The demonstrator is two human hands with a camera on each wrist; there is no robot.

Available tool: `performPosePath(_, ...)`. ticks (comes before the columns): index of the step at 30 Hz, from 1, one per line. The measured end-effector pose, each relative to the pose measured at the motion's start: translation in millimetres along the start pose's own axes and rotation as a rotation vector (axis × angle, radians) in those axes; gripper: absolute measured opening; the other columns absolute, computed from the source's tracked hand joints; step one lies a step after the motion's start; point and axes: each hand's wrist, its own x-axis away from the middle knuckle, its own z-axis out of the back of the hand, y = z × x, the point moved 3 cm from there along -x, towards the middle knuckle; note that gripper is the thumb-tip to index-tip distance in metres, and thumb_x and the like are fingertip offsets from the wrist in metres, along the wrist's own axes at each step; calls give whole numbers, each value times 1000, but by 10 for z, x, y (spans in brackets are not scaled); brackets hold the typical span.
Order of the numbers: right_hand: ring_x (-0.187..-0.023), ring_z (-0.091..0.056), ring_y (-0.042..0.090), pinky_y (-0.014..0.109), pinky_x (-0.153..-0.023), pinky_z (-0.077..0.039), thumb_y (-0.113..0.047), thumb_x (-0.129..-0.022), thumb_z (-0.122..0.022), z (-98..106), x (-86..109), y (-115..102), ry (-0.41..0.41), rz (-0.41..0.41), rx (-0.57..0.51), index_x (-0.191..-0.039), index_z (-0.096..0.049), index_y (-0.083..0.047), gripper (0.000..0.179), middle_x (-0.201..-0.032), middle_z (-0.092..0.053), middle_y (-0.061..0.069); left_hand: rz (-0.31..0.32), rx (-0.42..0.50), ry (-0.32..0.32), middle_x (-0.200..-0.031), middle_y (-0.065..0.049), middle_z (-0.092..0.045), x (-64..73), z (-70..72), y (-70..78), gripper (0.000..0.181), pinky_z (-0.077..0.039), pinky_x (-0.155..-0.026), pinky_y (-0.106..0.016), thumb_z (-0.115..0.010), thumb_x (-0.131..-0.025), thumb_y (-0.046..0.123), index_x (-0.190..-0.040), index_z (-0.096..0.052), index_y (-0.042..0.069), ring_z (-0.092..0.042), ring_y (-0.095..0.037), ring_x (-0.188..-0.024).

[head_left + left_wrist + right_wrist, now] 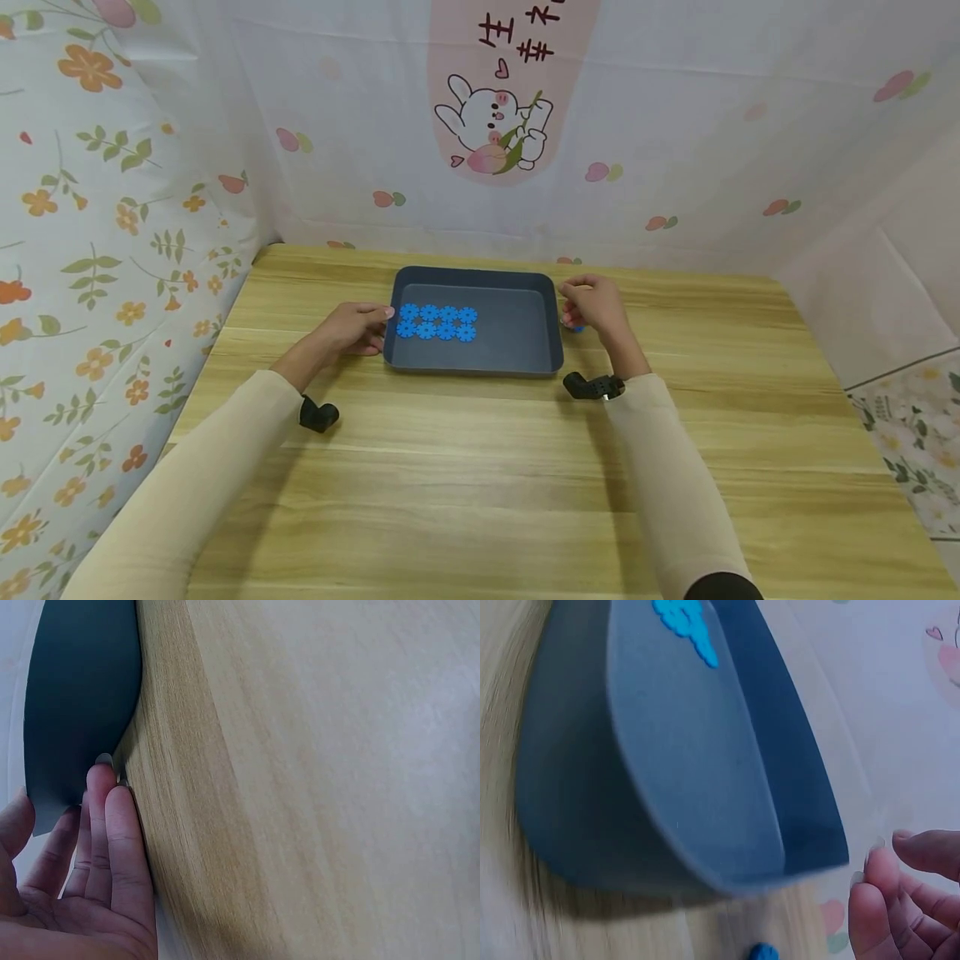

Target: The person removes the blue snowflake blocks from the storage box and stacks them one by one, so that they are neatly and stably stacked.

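A dark grey rectangular tray [513, 333] lies on the table, with several flat blue notched discs [447, 313] set in two rows in its left half. At the tray's left end my left hand [351, 327] holds the wall, thumb at the rim and fingers against the outside, as the left wrist view shows on the tray wall [82, 697]. My right hand [597, 304] hovers just past the tray's right end, its fingers loosely bent. Nothing shows between thumb and fingertips in the right wrist view. Below that hand is a small blue piece [763, 952] on the table, partly hidden in the head view.
The wood-grain table [450, 467] extends to both sides and in front of the tray. Behind it hangs a white printed cloth [337, 100] with a rabbit picture. A flowered cloth [112, 250] covers the left side.
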Motion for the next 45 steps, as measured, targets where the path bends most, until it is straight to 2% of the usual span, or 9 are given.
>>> performPosePath(9,-53,-65,16,45,-68,-60,-25,-96,-64,-170,-7,-119,-41,5,6,-125,-59,-4,36,-69,-66,7,-17,-7,-5,-100,-7,-60,13,-23,30,52,-58,-67,-25,-54,-100,40,-144,-48,12,-63,-11,-70)
performPosePath(11,-52,-65,15,45,-69,-60,-24,-96,-64,-231,-4,-146,-51,16,5,-123,-60,-4,34,-69,-65,7,-13,-8,-11,-101,-9,-59,53,-28,64,52,-58,-68,-26,-53,-101,39,-144,-48,11,-63,-12,-70)
performPosePath(22,-51,-65,15,50,-71,-58,-19,-97,-62,-608,-58,-198,-123,58,1,-118,-61,-2,27,-67,-65,7,-12,-19,6,-101,-8,-58,10,-1,16,50,-58,-68,-26,-53,-101,40,-142,-50,12,-62,-11,-71)
performPosePath(34,-52,-66,15,35,-58,-59,-18,-96,-63,-967,-70,-175,-201,44,39,-121,-62,-2,30,-69,-66,8,-14,-10,6,-100,-8,-59,0,2,11,50,-58,-68,-26,-53,-100,40,-142,-50,12,-63,-11,-71)
performPosePath(45,-50,-63,15,32,-54,-58,-16,-96,-63,-1166,-98,-138,-269,40,71,-123,-64,-6,29,-68,-65,9,-10,5,2,-94,-5,-60,6,-9,1,49,-58,-66,-26,-54,-100,39,-141,-51,11,-63,-12,-69)
